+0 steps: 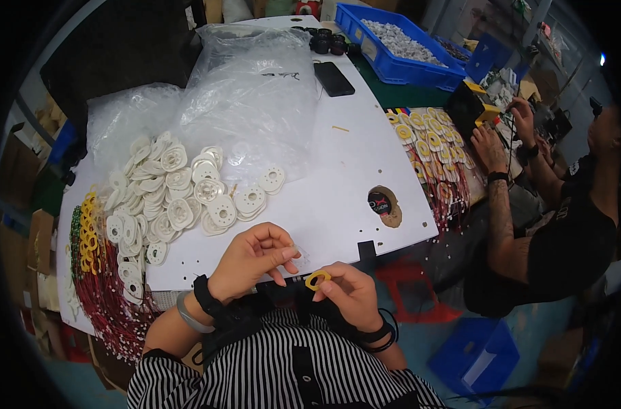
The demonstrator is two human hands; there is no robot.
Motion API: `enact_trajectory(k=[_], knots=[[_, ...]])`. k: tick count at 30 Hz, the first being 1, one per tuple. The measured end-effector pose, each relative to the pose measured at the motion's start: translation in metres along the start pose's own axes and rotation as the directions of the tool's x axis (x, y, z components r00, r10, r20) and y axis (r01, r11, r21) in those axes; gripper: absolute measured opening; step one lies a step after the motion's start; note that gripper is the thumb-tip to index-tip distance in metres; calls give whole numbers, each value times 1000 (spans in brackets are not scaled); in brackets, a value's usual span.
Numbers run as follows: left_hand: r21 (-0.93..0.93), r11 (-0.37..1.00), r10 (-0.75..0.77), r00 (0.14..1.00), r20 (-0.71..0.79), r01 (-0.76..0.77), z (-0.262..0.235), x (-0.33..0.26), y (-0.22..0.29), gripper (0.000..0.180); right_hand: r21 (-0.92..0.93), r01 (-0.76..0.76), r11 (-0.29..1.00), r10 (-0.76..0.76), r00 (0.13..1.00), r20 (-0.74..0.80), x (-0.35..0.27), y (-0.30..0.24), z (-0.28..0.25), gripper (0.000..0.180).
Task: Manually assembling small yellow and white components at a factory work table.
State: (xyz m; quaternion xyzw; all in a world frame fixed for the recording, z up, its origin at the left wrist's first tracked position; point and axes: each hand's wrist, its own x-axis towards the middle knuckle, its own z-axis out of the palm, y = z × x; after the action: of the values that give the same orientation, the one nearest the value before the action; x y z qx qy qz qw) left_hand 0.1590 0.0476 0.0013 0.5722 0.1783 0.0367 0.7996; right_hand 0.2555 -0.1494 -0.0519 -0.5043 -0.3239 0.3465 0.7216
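In front of my body, at the table's near edge, my right hand [349, 294] pinches a small yellow ring [316, 279] between thumb and fingers. Just left of it my left hand [254, 258] is held with thumb and index finger pressed together; whatever may be between them is too small to make out. The hands are close but apart. Beyond my left hand lies a heap of white round plastic discs [174, 187] with holes. Left of that heap, yellow rings [88, 235] with long red wires [113, 300] hang over the table's left edge.
Large see-through plastic bags [246, 102] lie behind the discs. A black phone [334, 79] and a blue crate [392, 48] of white parts stand farther back. The white table [344, 204] has a hole at right. A co-worker [528, 232] works beside wired discs [433, 146].
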Motion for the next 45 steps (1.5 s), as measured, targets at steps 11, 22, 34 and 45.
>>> enact_trajectory(k=[11, 22, 34, 45], knots=[[595, 616, 460, 849, 260, -516, 8, -10, -18, 23, 274, -115, 955, 126, 992, -24, -2, 11, -17, 18], [560, 536, 551, 764, 336, -632, -4, -18, -29, 31, 251, -260, 932, 206, 953, 224, 2, 10, -9, 20], [-40, 997, -59, 994, 97, 63, -15, -24, -31, 26, -253, 44, 967, -38, 999, 26, -2, 1, 16, 17], [-149, 987, -52, 997, 53, 60, -7, -23, -33, 25, -103, 104, 989, -109, 993, -41, -4, 3, 13, 17]])
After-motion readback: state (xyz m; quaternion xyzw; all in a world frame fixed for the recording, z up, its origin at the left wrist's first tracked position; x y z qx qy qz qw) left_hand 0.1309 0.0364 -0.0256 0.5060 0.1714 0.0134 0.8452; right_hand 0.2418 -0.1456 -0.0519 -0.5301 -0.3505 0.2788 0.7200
